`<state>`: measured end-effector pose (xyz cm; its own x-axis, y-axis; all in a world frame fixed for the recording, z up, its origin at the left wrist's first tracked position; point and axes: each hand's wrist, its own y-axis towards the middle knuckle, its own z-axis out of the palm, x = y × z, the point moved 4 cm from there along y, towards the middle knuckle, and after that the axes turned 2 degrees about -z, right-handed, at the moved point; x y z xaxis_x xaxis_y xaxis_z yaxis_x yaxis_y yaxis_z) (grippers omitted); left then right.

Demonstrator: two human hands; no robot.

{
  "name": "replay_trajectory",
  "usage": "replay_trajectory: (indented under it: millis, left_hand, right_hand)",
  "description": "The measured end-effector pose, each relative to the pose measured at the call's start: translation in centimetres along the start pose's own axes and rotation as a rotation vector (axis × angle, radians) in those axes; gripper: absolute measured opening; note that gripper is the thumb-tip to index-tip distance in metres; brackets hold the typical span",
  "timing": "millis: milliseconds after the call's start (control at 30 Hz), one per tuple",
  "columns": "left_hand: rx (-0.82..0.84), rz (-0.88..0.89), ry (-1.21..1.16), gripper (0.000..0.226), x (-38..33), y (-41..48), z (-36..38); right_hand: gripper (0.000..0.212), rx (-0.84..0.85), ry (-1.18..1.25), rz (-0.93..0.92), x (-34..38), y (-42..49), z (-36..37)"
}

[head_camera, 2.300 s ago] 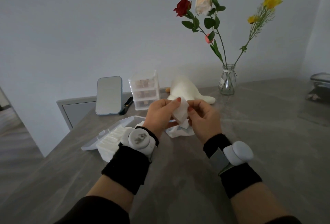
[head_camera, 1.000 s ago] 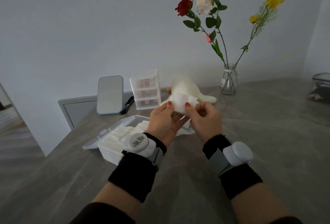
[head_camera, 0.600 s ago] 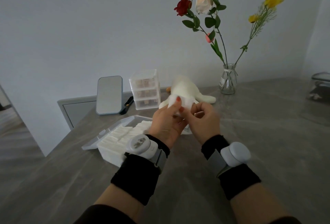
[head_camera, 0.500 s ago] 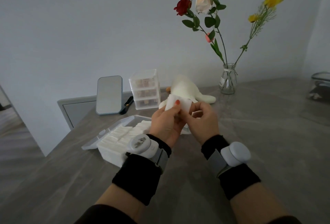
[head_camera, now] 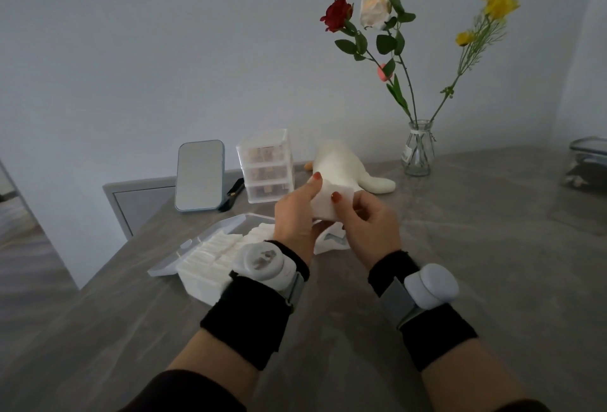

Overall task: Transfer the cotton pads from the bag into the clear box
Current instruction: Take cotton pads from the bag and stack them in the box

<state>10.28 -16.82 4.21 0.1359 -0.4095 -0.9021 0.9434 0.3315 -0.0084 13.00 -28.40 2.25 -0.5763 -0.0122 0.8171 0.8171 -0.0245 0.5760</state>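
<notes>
Pads [head_camera: 321, 203] white, soft, squarish; possibly several stacked.

I see a grey marbled table [head_camera: 476, 264], near my left an open clear box [head_camera: 197, 283] full of cotton pads [head_camera: 213, 247], a crumpled white bag [head_camera: 330, 242] beside it, farther back a mirror [head_camera: 199, 175], small drawers [head_camera: 265, 165], a soft toy [head_camera: 341, 162], a glass vase [head_camera: 417, 152]

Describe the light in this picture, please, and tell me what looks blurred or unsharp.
Head view: dim, flat grey light, no glare, only faint shadows on the table. Head view: the cotton pads pinched by the left hand and right hand blur into one white patch. Head view: the container at the right edge is dark and unsharp.
</notes>
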Motion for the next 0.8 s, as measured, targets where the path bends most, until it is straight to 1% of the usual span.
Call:
replay_trajectory:
  millis: [33,100,133,167,200,267,300,333,367,433,533,600,667,733,800]
  left_hand:
    - [-0.045,0.069,0.121,0.032,-0.3,0.0,0.0]
    - [-0.12,0.236,0.398,0.041,-0.8,0.1,-0.1]
    - [-0.14,0.31,0.502,0.046,-0.9,0.0,-0.1]
    - [-0.148,0.364,0.575,0.05,-0.9,-0.1,-0.1]
    - [-0.145,0.408,0.637,0.052,-0.9,-0.1,-0.1]
    - [-0.114,0.482,0.749,0.048,-0.7,-0.5,0.2]
    - [-0.092,0.512,0.787,0.045,-0.6,-0.8,0.6]
    - [-0.081,0.526,0.818,0.043,-0.4,-1.1,0.8]
    - [-0.081,0.536,0.844,0.041,-0.3,-1.1,0.9]
    - [-0.108,0.555,0.868,0.04,-0.1,-0.8,0.8]
    - [-0.15,0.552,0.855,0.039,-0.2,0.0,0.4]
    - [-0.176,0.556,0.841,0.039,-0.1,0.3,0.0]
    - [-0.19,0.551,0.798,0.039,0.3,0.7,-0.4]
    - [-0.185,0.506,0.715,0.038,0.8,1.2,-0.7]
    - [-0.166,0.375,0.513,0.042,1.2,1.2,-0.9]
  right_hand:
    - [0.037,0.018,0.005,-0.009,0.0,-0.1,0.1]
    - [0.026,0.056,0.02,-0.004,0.0,-0.3,0.4]
    - [0.023,0.071,0.046,0.006,0.0,-0.4,0.6]
    - [0.024,0.08,0.097,0.034,0.1,-0.5,0.7]
    - [0.032,0.078,0.165,0.086,0.1,-0.5,0.9]
    - [0.056,0.065,0.291,0.21,-0.1,-0.6,1.1]
    - [0.066,0.063,0.294,0.242,-0.2,-0.6,1.2]
    - [0.071,0.064,0.247,0.243,-0.3,-0.6,1.3]
    - [0.07,0.062,0.183,0.22,-0.4,-0.6,1.3]
    - [0.058,0.035,0.079,0.164,-0.2,-0.7,1.2]
    - [0.039,-0.001,-0.001,0.043,0.3,-0.7,0.8]
    - [0.033,-0.006,-0.034,-0.055,0.9,-0.8,0.8]
    - [0.029,-0.011,-0.039,-0.104,1.3,-1.1,0.8]
    - [0.026,-0.025,-0.033,-0.105,1.3,-1.2,0.6]
    - [0.025,-0.058,-0.004,-0.06,1.1,-0.9,0.4]
